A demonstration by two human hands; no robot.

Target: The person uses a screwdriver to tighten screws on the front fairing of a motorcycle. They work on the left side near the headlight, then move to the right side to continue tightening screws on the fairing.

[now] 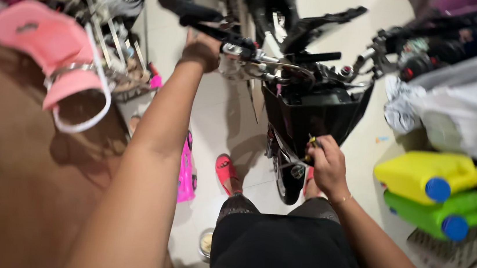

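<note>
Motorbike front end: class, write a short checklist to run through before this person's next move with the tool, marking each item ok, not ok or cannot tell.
1. Left hand steadies the handlebar: ok, it rests at the left grip.
2. Right hand has a firm hold on the small tool: ok, fingers closed around it.
3. Tool tip seated on a fastener in the black front panel: cannot tell, the tip is hidden.
4. Feet clear of the front wheel: not ok, the red sandals stand right beside it.
5. Yellow jug and green jug capped: ok, blue caps on.
</note>
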